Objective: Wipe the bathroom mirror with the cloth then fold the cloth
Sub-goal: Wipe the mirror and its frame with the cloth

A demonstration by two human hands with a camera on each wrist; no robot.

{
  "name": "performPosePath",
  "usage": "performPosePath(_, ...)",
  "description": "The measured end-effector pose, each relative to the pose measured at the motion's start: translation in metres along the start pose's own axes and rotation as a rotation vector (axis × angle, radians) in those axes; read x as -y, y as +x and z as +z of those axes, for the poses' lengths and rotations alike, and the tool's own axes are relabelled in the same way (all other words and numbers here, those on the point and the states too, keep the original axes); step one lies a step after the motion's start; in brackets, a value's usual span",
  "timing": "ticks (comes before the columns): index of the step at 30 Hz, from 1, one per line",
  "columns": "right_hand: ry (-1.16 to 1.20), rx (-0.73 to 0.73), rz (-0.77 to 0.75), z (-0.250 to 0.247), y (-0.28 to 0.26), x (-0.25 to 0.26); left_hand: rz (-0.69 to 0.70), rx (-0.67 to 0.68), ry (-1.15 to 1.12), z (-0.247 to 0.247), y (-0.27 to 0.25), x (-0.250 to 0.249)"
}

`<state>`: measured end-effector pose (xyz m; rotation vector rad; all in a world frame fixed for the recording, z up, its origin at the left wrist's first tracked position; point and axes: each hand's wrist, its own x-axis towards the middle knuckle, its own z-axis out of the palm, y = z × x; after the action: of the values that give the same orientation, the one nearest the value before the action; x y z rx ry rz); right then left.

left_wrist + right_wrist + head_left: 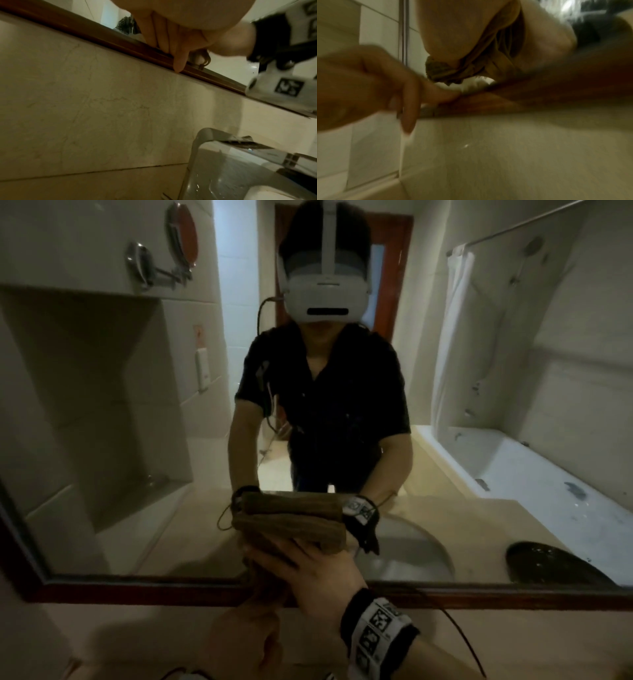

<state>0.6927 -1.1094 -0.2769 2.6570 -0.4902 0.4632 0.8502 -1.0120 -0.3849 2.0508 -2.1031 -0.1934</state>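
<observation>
Right hand (308, 573) grips the bunched brown cloth (294, 532), pressing it to the mirror (137, 405) just above the wooden frame (137, 590). Left hand (243, 642) empty, fingers relaxed, touching that frame below.

The mirror (137, 405) glass lies open above and to both sides. Its frame (137, 590) juts along the bottom edge; below it, the tap (231, 162) stands near the wall (85, 108).

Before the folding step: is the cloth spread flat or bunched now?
Bunched: the cloth shows thick folds under the right hand.
</observation>
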Motion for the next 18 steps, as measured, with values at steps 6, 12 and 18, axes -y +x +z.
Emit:
performPosePath(6, -0.110, -0.268, 0.163, -0.130, 0.074, -0.041, -0.036, 0.178, 0.150, -0.081, 0.006, -0.051)
performPosePath(12, -0.181, -0.504, 0.296, -0.148, 0.101, -0.043, -0.009, -0.086, 0.111, -0.069, 0.009, -0.030)
performPosePath(18, -0.138, -0.350, 0.127, -0.022, 0.034, 0.002, 0.037, -0.278, -0.086, -0.057, 0.000, -0.033)
